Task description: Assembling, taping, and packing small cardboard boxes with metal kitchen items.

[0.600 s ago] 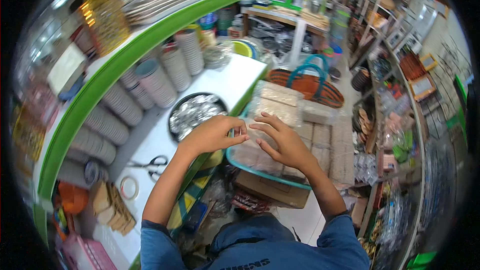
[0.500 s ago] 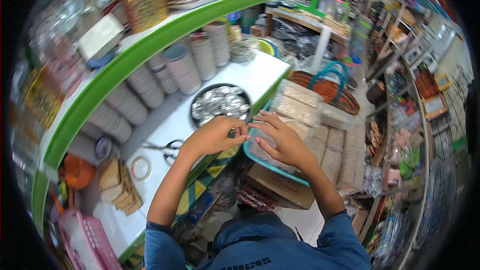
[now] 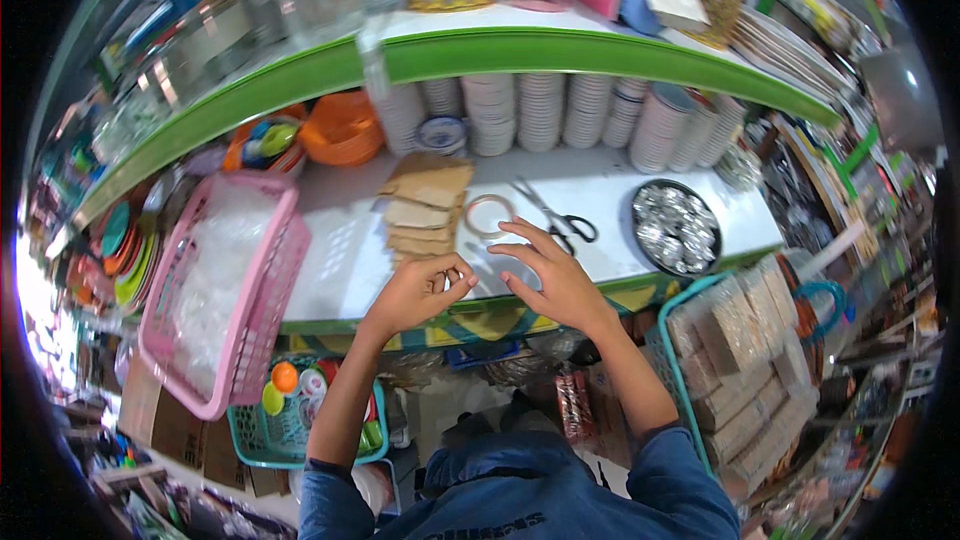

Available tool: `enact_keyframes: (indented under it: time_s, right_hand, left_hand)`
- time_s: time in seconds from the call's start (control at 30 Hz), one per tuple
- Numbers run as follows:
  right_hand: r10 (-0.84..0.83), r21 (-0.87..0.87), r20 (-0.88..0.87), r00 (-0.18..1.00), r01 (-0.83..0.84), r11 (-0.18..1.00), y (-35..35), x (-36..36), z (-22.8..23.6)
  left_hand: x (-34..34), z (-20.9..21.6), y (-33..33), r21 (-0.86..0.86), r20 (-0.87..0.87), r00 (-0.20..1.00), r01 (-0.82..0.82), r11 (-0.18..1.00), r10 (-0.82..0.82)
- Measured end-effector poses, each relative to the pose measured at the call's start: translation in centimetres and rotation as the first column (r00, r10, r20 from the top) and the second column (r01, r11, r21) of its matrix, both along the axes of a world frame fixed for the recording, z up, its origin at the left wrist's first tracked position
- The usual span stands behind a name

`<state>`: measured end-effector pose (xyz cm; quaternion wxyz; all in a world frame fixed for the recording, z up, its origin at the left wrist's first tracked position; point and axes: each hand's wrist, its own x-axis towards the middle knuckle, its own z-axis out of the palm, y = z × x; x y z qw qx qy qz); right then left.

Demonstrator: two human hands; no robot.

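Scissors (image 3: 553,216) near right hand (image 3: 556,286); long axis diagonal, pointing away-left

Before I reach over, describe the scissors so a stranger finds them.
Find the white surface below the long green shelf edge. Between the pale tape ring and the round dark tray of silvery items lie the scissors, the only thing there with black loop handles.

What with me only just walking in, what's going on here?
A person has both bare hands out at a white shelf. The left hand is curled near brown paper-like pieces; whether it holds something small is unclear. The right hand is spread, nothing seen in it, near scissors and a tape roll, which both lie on the shelf.
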<state>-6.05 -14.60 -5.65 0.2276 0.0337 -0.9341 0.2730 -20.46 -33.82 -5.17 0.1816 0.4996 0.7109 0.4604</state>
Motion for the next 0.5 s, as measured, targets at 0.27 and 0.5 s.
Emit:
enact_keyframes:
  time_s: [0.27,0.5]
  right_hand:
    - [0.126,-0.017,-0.165,0.978,-0.131,0.991,-3.9,-7.6,-1.3]
    - [0.011,0.123,-0.186,0.983,0.012,0.992,-1.6,-10.4,-1.3]
  left_hand:
    - [-2.5,-2.6,-6.8,0.043,0.245,0.950,-0.208,0.977,0.192]
    - [-4.6,-2.7,-5.8,0.081,0.251,0.937,-0.272,0.959,0.244]
